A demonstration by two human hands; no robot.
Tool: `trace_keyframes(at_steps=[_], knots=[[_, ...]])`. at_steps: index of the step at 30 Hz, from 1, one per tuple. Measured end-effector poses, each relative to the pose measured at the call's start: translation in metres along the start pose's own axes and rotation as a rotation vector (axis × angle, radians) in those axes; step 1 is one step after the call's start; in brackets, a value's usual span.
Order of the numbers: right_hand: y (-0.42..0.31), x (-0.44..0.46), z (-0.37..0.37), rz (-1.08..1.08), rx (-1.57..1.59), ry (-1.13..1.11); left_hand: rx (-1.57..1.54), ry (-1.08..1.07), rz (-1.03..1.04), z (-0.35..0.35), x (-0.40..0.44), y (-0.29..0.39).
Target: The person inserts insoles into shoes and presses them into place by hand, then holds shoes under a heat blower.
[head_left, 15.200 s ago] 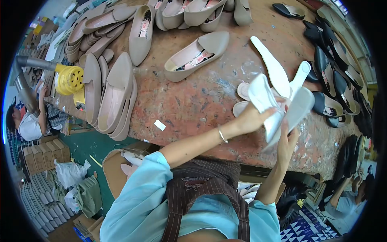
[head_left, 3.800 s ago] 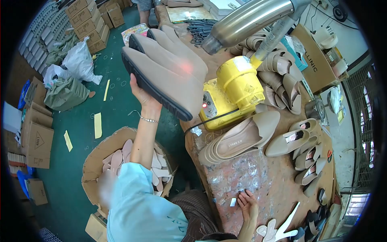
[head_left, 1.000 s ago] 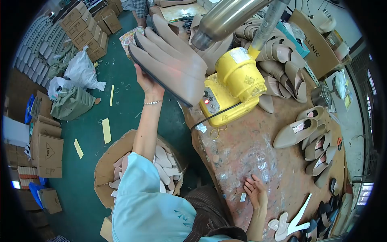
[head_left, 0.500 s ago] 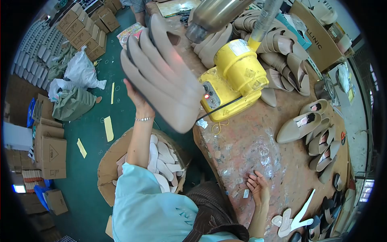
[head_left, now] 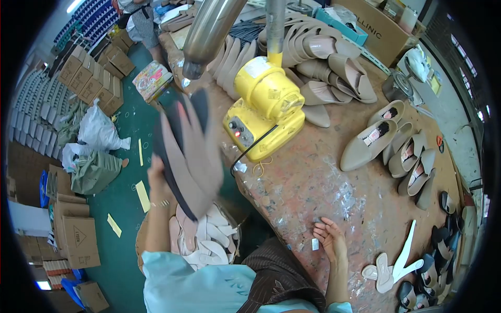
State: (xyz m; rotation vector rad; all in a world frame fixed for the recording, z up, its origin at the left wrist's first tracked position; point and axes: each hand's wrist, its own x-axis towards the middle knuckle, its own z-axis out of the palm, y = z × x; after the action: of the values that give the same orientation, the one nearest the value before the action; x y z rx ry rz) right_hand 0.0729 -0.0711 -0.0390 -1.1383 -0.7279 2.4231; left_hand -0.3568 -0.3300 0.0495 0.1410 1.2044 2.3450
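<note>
Raised over the floor left of the table, my left hand (head_left: 158, 180) is closed on a bunch of beige shoes (head_left: 190, 151) with dark soles. The shoes are blurred by motion, and part of the hand is hidden behind them. My right hand (head_left: 330, 239) lies on the tabletop with fingers loosely curled and apart, holding nothing visible. Close by its fingertips is a small white slip (head_left: 315, 244). Right of the held shoes stands a yellow machine (head_left: 269, 99) with a red light, and a metal nozzle (head_left: 211, 39) hangs above and left of it.
Beige shoes (head_left: 334, 73) are piled behind the machine; finished-looking flats (head_left: 369, 143) stand to the right. Pale insoles (head_left: 385, 274) lie near the front. Below my left arm is a carton of white insoles (head_left: 209, 240). Boxes (head_left: 91, 78) and bags (head_left: 99, 128) line the floor at left.
My left hand has moved down and left with the shoes, away from the nozzle, and the shoes have turned to show their dark soles. My right hand stays on the table. The view has shifted.
</note>
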Motion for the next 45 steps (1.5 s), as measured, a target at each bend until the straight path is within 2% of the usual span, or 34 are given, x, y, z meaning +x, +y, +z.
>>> trace_keyframes(at_steps=[1,3,5,7,8,9,10,12,15,16,17,18,19,21,22,23,24,26,27,28,30,31,32,33,35,36,38,41,42,45], knots=[[0.002,-0.001,-0.002,-0.009,0.013,-0.003,0.03,0.091,0.046,-0.003,0.035,0.016],[0.005,-0.002,-0.003,-0.024,0.041,-0.005,0.246,-0.006,0.267,0.048,0.091,0.058],[0.004,-0.006,0.001,-0.031,0.031,0.018,0.351,-0.014,0.412,0.075,0.155,0.087],[0.006,-0.001,-0.001,-0.037,0.026,0.027,0.48,-0.044,0.44,0.116,0.201,0.106],[0.004,0.001,0.001,-0.035,0.014,0.038,0.515,-0.152,0.462,0.124,0.234,0.108],[0.001,0.0,0.006,-0.027,0.001,0.053,0.54,-0.188,0.454,0.134,0.257,0.105],[-0.001,-0.001,0.009,-0.016,-0.012,0.072,0.684,-0.181,0.343,0.147,0.263,0.1],[-0.004,0.001,0.01,0.005,-0.043,0.089,0.685,-0.325,0.181,0.135,0.301,0.072],[-0.004,-0.001,0.014,0.019,-0.066,0.092,0.203,-0.369,0.018,0.023,0.373,-0.017],[-0.002,-0.002,0.013,0.005,-0.072,0.089,0.811,-0.26,0.176,0.024,0.342,-0.028],[-0.001,-0.004,0.011,-0.012,-0.068,0.097,0.731,-0.31,0.094,0.038,0.282,-0.037],[-0.001,-0.004,0.01,-0.014,-0.064,0.065,0.854,-0.263,0.143,0.04,0.254,-0.048],[-0.001,-0.004,0.009,-0.015,-0.054,0.04,0.869,-0.276,0.216,0.008,0.246,-0.07],[-0.004,-0.005,0.01,-0.002,-0.077,0.031,1.131,-0.306,0.374,-0.021,0.187,-0.09],[-0.004,-0.005,0.01,-0.005,-0.072,0.032,1.089,-0.283,0.344,-0.029,0.153,-0.102],[-0.003,-0.007,0.008,-0.004,-0.076,0.022,1.135,-0.308,0.418,-0.04,0.121,-0.111],[-0.003,-0.013,0.005,-0.024,-0.092,0.043,1.045,-0.194,0.506,-0.036,0.08,-0.126],[-0.007,-0.022,-0.001,-0.065,-0.14,0.061,1.36,-0.17,0.793,0.004,0.014,-0.129],[-0.008,-0.029,-0.008,-0.167,-0.101,0.106,1.363,-0.223,0.85,0.026,-0.008,-0.135],[-0.015,-0.039,-0.018,-0.324,-0.208,0.182,1.363,-0.276,0.904,0.049,-0.025,-0.143],[-0.034,-0.06,-0.053,-0.684,-0.41,0.417,1.241,-0.549,0.909,0.113,-0.045,-0.163],[-0.045,-0.08,-0.071,-0.695,-0.615,0.758,1.26,-0.682,0.859,0.149,-0.053,-0.172],[-0.057,-0.097,-0.094,-0.81,-0.75,0.974,1.204,-0.786,0.839,0.185,-0.058,-0.185],[-0.075,-0.119,-0.115,-0.754,-0.977,1.182,1.145,-0.886,0.824,0.222,-0.061,-0.201],[-0.092,-0.145,-0.169,-0.936,-1.137,1.44,1.067,-1.185,0.909,0.3,-0.067,-0.231],[-0.105,-0.16,-0.182,-0.792,-1.215,1.522,1.047,-1.29,0.908,0.337,-0.073,-0.249],[-0.12,-0.166,-0.219,-0.687,-1.26,1.522,1.011,-1.469,0.954,0.402,-0.091,-0.294],[-0.139,-0.141,-0.242,-0.727,-1.442,1.462,1.04,-1.607,1.099,0.482,-0.122,-0.372],[-0.142,-0.128,-0.258,-0.672,-1.558,1.435,1.034,-1.634,1.168,0.507,-0.139,-0.391],[-0.159,-0.108,-0.269,-0.468,-1.568,1.377,1.037,-1.699,1.353,0.557,-0.18,-0.454]])
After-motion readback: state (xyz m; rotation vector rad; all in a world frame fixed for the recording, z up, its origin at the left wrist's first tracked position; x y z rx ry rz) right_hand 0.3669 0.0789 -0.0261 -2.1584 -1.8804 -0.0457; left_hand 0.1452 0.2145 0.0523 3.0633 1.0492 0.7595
